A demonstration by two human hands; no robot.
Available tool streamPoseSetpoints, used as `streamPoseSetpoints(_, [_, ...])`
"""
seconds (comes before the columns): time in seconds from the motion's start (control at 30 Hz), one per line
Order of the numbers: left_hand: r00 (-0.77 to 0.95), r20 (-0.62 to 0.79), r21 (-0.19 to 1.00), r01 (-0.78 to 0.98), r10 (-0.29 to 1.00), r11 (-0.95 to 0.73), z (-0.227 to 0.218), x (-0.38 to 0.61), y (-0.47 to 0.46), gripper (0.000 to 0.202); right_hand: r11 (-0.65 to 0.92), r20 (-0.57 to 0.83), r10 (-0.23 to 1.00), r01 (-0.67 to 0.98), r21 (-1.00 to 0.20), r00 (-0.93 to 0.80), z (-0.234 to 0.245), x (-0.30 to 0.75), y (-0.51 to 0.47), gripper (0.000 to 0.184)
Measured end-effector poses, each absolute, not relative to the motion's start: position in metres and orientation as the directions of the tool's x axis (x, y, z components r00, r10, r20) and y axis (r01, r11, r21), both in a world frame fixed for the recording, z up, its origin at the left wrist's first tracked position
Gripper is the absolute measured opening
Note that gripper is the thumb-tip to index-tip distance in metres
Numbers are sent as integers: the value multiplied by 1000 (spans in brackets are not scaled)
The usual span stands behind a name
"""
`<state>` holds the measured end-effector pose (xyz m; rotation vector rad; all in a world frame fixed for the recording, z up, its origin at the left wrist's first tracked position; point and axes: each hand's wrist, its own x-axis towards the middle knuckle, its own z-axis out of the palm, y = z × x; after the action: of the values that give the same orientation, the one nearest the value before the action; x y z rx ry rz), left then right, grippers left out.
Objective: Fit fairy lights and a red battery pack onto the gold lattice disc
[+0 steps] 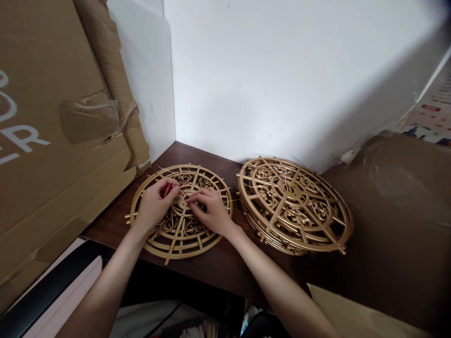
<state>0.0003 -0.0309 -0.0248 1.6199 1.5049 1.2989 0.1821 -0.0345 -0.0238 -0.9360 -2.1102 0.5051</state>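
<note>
A round gold openwork panel [183,251] with scrolled ornaments lies flat on the dark wooden table, with thin wires near its centre. Over its hub, my left hand [157,202] is closed around a small red tool [168,189], whose kind I cannot make out. My right hand [209,209] faces it from the other side of the hub, thumb and fingertips pinched together close to the centre. What those fingertips hold, if anything, is too small to see. Both hands hide parts of the panel.
Close on the right stands a stack of similar gold panels [282,220], with thin coloured wires on top. A large cardboard box [52,94] borders the left side, and brown cardboard [398,225] the right. White walls [246,80] rise behind the dark tabletop [211,274].
</note>
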Motion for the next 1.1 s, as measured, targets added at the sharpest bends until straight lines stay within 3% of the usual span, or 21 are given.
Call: streamPoseSetpoints(1.1, [-113,268,889,412,957,-201,-22,2,-32,16,644,463,763,466,-607,-450,-24,183,-35,11])
